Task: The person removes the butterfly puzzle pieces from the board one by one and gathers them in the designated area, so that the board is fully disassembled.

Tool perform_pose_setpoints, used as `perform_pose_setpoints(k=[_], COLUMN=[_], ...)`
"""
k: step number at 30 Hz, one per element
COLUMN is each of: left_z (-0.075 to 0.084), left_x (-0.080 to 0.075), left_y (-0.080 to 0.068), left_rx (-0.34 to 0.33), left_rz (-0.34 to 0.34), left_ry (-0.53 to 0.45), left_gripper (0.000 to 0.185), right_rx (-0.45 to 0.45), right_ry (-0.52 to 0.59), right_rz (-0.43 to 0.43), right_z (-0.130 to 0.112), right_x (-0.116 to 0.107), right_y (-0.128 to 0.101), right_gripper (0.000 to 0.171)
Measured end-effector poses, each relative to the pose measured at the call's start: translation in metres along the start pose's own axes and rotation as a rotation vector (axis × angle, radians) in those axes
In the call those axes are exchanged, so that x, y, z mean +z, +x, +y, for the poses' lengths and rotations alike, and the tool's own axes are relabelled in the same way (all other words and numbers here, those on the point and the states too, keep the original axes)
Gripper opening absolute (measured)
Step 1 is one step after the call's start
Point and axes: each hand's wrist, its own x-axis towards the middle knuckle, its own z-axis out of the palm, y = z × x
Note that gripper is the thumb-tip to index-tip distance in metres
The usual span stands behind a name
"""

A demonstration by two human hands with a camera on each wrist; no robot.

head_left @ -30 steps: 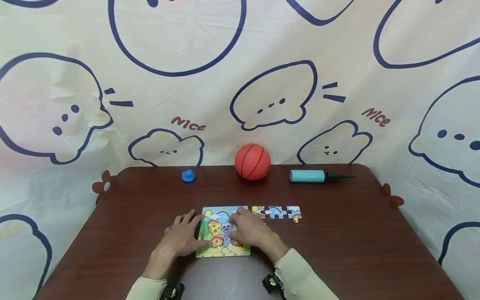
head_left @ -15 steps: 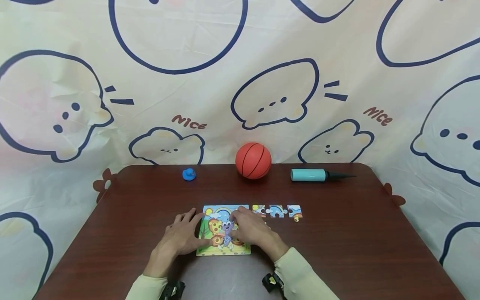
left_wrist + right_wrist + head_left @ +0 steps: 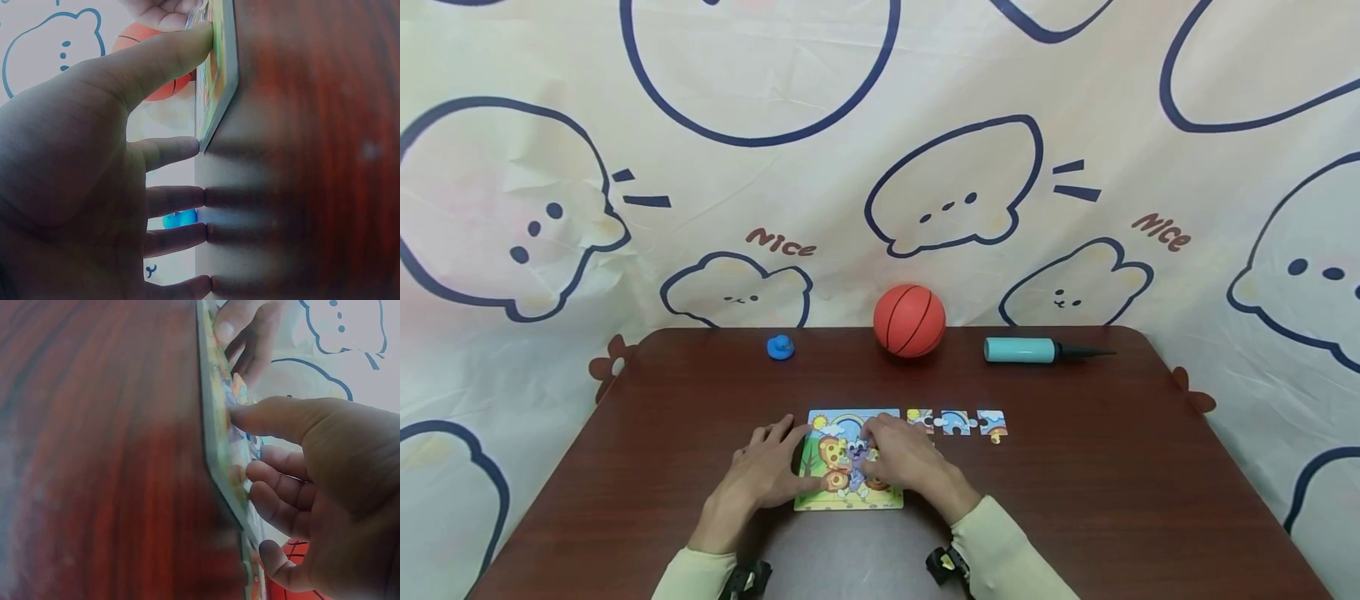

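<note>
Where the surface's near edge meets the person, both hands lie on one item; entries run left to right.

1. Duck: small, blue, near the far edge, left of centre, well apart from both hands.
2. Left hand: spread flat, fingers straight and resting on the surface just beside the puzzle's left side; thumb pressed onto the puzzle's near left part. Pinches nothing.
3. Puzzle: flat picture board with a rainbow, sun and cartoon figures, lying at the middle of the surface toward the near edge, long axis running from near edge to far edge. It lies directly under and between the two hands, so neither hand is nearer; the left touches its left margin, the right covers its right half.
4. Right hand: fingers bent down onto the puzzle's face, fingertips pressing its picture near the centre. Whether they pinch a loose piece cannot be told.
5. Ball: orange, at the far edge, centre.
6. Pieces: three loose ones joined in a row, just beside the puzzle's far right corner, row running left to right, nearer the right hand.
7. Pump: teal barrel, black nozzle pointing right, near the far right corner.

Containers: none in view.
</note>
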Motion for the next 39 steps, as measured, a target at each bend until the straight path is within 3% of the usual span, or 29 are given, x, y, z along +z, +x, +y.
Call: perform_pose_setpoints(k=[5,13,21,30,39], left_z=[0.0,0.0,0.0,-0.002,-0.003], left_x=[0.0,-0.001,-0.002,-0.001,0.0], left_y=[0.001,0.001,0.0,-0.002,-0.002], left_rx=[0.0,0.015,0.025,0.01,0.022], left_rz=[0.006,0.019,0.03,0.015,0.022], left_ry=[0.002,-0.004,-0.009,-0.011,-0.015], left_gripper=[0.093,0.092,0.09,0.092,0.092], right_rx=[-0.051,-0.101,-0.143,-0.084,-0.075], right_ry=[0.023,0.146,0.116,0.134,0.075], right_rz=[0.018,0.02,0.06,0.063,0.083], right_z=[0.001,0.0,0.0,0.007,0.02], right_x=[-0.002,0.0,-0.002,-0.008,-0.012], right_y=[0.0,0.001,0.001,-0.006,-0.02], right_gripper=[0.037,0.041,0.038,0.04,0.039])
